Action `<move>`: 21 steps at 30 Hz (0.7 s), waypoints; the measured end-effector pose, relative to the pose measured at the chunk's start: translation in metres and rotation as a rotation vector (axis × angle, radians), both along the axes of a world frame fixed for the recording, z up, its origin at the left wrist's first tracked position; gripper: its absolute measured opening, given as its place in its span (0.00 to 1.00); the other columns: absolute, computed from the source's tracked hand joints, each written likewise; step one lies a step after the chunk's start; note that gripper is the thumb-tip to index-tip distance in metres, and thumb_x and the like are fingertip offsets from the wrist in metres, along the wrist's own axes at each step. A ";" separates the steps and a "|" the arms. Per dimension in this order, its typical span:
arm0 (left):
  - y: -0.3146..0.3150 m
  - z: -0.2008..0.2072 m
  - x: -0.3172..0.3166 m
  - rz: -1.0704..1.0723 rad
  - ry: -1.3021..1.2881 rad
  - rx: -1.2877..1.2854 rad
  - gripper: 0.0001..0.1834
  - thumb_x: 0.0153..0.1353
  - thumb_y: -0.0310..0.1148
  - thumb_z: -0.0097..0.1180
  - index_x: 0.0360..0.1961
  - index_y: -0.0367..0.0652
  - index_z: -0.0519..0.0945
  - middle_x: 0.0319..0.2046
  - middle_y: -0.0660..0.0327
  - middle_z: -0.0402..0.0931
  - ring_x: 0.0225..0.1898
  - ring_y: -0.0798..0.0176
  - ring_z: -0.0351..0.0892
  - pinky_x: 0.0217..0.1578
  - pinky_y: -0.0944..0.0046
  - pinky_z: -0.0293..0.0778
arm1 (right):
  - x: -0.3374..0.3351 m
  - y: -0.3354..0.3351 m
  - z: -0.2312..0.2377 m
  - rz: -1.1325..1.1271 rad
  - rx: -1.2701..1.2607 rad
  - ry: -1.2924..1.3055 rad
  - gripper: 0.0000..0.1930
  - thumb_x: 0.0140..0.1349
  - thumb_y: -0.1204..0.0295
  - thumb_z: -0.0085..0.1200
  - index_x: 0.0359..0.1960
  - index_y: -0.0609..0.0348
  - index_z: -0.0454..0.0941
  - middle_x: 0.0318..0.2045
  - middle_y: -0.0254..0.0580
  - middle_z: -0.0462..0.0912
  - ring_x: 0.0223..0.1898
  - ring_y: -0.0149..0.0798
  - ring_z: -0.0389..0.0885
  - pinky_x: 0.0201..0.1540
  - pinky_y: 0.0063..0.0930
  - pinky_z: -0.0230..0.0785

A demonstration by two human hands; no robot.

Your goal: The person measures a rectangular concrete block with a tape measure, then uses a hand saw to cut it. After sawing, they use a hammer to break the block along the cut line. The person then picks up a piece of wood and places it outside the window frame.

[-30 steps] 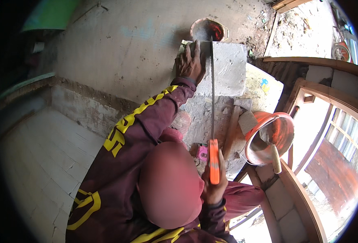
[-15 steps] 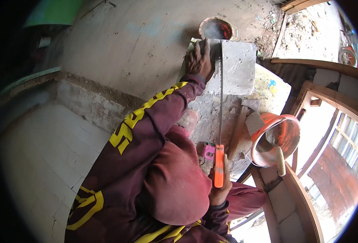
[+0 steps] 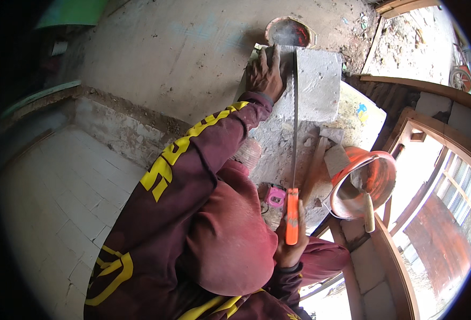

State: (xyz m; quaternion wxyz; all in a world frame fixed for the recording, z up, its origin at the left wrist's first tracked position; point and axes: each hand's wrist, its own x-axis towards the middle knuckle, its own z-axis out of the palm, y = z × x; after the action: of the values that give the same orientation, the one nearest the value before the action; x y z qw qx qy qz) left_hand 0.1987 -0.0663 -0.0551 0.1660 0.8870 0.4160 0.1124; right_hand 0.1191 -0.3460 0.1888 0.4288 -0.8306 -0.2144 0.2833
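Note:
My left hand lies on top of a pale grey block, its fingers stretched toward the far edge. Wrapped around the orange handle of a hand saw is my right hand. The long, thin saw blade runs away from me across the block, just right of my left hand. How deep the blade sits in the block is hard to make out. A pink tape measure lies left of the saw handle. The block rests on a dusty work surface.
An orange bucket with a wooden-handled tool leaning in it stands at right. Beyond the block is a dark, dusty bucket. A wooden strip lies near the blade. A wooden frame borders the right side.
The view has shifted slightly. The saw handle and block appear a little farther up and right. My left hand stays on the block and my right hand keeps its grip.

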 end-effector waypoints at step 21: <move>0.005 0.006 0.006 0.012 0.024 -0.017 0.33 0.73 0.50 0.44 0.75 0.51 0.58 0.69 0.38 0.60 0.64 0.33 0.68 0.61 0.40 0.66 | 0.072 0.069 -0.083 0.024 0.058 0.004 0.28 0.62 0.78 0.54 0.66 0.64 0.68 0.44 0.65 0.82 0.41 0.58 0.82 0.42 0.42 0.74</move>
State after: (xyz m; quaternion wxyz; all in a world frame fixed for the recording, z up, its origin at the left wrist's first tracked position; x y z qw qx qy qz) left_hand 0.2043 -0.0615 -0.0491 0.1678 0.8844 0.4241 0.0992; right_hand 0.1909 -0.2770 0.1062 0.4499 -0.8145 -0.2316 0.2838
